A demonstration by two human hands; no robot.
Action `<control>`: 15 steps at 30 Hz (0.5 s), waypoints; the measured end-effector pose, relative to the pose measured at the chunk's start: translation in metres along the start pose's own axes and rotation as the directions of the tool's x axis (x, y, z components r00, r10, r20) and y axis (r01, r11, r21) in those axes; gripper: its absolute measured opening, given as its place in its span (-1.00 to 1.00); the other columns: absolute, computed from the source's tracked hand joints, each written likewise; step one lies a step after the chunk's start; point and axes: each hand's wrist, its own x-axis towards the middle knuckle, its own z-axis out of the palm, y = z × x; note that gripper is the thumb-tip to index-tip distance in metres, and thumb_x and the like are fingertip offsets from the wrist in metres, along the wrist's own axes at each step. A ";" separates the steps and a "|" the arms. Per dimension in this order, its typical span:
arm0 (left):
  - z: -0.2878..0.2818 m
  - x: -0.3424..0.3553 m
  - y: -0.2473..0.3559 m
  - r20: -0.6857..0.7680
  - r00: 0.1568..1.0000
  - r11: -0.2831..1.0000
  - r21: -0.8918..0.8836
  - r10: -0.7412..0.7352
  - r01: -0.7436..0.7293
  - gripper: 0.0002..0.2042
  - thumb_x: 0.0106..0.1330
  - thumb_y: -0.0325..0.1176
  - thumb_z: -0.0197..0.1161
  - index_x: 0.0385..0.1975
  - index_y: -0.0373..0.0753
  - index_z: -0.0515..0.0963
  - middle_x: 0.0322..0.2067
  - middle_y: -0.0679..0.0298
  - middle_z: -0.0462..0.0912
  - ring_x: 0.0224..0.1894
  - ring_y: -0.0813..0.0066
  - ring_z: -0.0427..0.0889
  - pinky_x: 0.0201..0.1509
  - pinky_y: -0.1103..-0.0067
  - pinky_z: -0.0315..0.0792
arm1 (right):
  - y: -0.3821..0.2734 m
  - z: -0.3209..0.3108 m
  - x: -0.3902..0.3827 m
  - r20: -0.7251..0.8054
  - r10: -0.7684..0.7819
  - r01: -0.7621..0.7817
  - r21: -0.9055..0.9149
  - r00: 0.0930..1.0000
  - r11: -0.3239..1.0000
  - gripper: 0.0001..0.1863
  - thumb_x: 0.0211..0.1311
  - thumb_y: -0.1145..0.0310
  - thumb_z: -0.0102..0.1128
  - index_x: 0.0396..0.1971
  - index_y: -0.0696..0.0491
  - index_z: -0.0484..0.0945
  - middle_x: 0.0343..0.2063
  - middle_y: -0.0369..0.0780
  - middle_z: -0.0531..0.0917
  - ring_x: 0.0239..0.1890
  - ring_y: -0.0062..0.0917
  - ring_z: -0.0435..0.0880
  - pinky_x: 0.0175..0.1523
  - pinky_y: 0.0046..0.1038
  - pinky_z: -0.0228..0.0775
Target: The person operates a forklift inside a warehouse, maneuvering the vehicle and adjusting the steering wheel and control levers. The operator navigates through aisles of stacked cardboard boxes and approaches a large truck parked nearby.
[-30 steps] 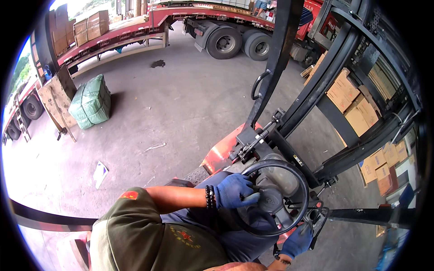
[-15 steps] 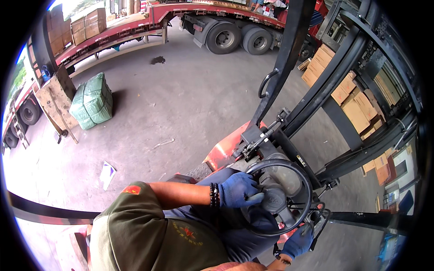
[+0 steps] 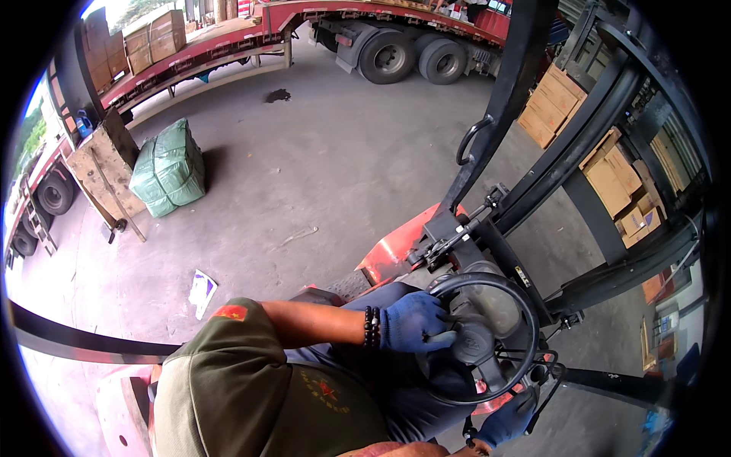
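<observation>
More cartons [image 3: 552,105] show past the post [image 3: 509,91], left fingers [image 3: 435,312] still at steering wheel [image 3: 483,279]

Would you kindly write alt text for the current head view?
A person's blue-gloved left hand is on the black steering wheel of a forklift, the gloved right hand low beside the wheel. Beyond, cardboard boxes are stacked at upper right; a green wrapped bale sits at left, a red flatbed trailer at the top.

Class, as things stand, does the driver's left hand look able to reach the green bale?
Probably not: the left hand is at the steering wheel, and a broad stretch of floor separates it from the green bale.
</observation>
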 end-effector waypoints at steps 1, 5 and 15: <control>-0.010 -0.006 0.002 0.008 1.000 1.000 0.002 0.017 -0.017 -0.56 0.53 -0.25 0.45 -0.67 -0.15 0.54 -0.56 0.15 0.56 -0.44 0.01 0.59 -0.33 0.18 0.43 | -0.006 -0.004 -0.013 -0.045 -0.017 0.017 0.005 0.999 1.000 -0.59 0.77 0.28 0.12 0.29 0.26 0.71 0.20 0.03 0.81 0.19 -0.10 0.79 0.31 -0.21 0.60; -0.054 -0.020 0.011 0.027 0.999 0.998 0.045 0.036 -0.037 -0.57 0.53 -0.25 0.44 -0.66 -0.16 0.53 -0.54 0.13 0.59 -0.41 -0.01 0.63 -0.31 0.17 0.46 | -0.019 -0.016 -0.081 -0.143 0.197 -0.171 0.174 0.970 0.970 -0.52 0.76 0.27 0.19 0.44 0.25 0.58 0.34 0.03 0.72 0.27 -0.14 0.75 0.38 -0.19 0.59; -0.097 0.021 0.024 -0.082 0.997 0.997 0.074 -0.015 0.021 -0.49 0.54 -0.11 0.38 -0.73 -0.17 0.53 -0.65 0.13 0.56 -0.48 -0.03 0.63 -0.36 0.18 0.48 | 0.049 -0.024 -0.303 0.212 0.521 -0.551 0.117 0.827 0.826 -0.37 0.77 0.14 0.20 0.50 0.37 0.48 0.37 0.07 0.68 0.25 -0.14 0.79 0.28 -0.23 0.81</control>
